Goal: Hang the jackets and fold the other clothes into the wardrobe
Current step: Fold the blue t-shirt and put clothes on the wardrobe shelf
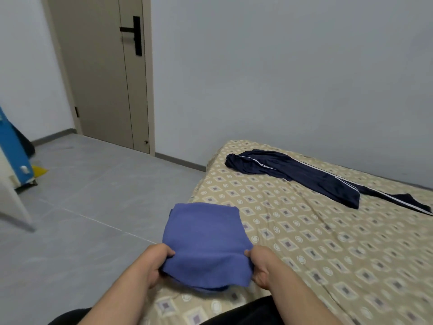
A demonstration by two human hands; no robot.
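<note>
A folded blue-purple garment (206, 238) is lifted just above the near corner of the bed. My left hand (154, 263) grips its near left edge, thumb on top and fingers underneath. My right hand (260, 266) grips the near right edge the same way. Farther back on the bed lie dark navy track trousers (304, 174) with white side stripes, spread out unfolded, one leg reaching to the right edge of the view. No wardrobe interior shows.
The bed (328, 242) has a beige patterned sheet and stands against the grey wall. Grey tiled floor (82, 207) spreads to the left. A closed door (105, 78) stands at the back left. A white panel edge (11, 202) and a blue object (14, 151) sit at far left.
</note>
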